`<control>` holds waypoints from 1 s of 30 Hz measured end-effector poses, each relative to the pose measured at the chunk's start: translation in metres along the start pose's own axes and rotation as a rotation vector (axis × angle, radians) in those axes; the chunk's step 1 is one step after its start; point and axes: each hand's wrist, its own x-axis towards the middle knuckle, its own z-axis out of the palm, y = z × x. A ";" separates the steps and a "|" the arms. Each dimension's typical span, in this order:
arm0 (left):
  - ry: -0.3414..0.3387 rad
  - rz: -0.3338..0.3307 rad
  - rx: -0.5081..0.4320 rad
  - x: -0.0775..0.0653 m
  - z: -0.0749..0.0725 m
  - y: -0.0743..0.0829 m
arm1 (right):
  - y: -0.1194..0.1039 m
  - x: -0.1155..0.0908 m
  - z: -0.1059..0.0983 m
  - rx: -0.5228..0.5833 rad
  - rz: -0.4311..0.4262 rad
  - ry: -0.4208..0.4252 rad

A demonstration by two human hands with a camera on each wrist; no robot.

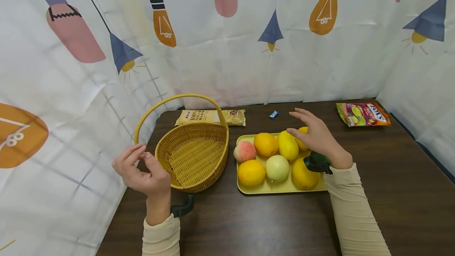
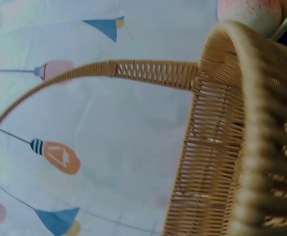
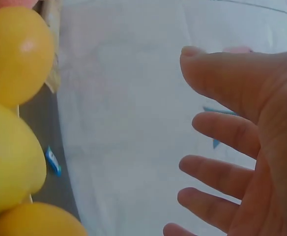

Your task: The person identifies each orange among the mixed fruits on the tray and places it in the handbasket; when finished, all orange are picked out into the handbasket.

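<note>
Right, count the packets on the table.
3. The long packet lies behind the basket, the small blue packet beyond the tray, and the red packet at the back right. The basket may hide others.

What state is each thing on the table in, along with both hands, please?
Basket: empty
Tray: loaded
Fruit: uncut where visible
Beige pack: lying flat, partly hidden
Blue packet: lying flat
Bag: lying flat, seal unclear
Left hand: curled near the handle, grip unclear
Right hand: fingers apart, holding nothing
</note>
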 end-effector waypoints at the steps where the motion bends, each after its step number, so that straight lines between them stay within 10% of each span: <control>1: 0.016 -0.017 0.025 0.000 -0.003 -0.003 | 0.004 0.000 -0.002 0.001 0.007 0.009; 6: -0.089 -0.214 0.038 -0.005 -0.018 -0.019 | 0.022 -0.006 -0.012 0.022 0.091 -0.003; 13: -0.341 -0.677 -0.128 -0.025 -0.042 -0.061 | 0.047 -0.016 -0.016 0.035 0.192 -0.105; 17: -0.400 -0.831 -0.002 -0.037 -0.051 -0.081 | 0.057 -0.017 -0.015 0.021 0.220 -0.161; 22: -0.521 -0.966 0.122 -0.051 -0.061 -0.101 | 0.063 -0.017 -0.014 0.026 0.232 -0.219; 30: -0.508 -1.008 -0.004 -0.058 -0.064 -0.109 | 0.070 -0.019 -0.008 0.075 0.211 -0.283</control>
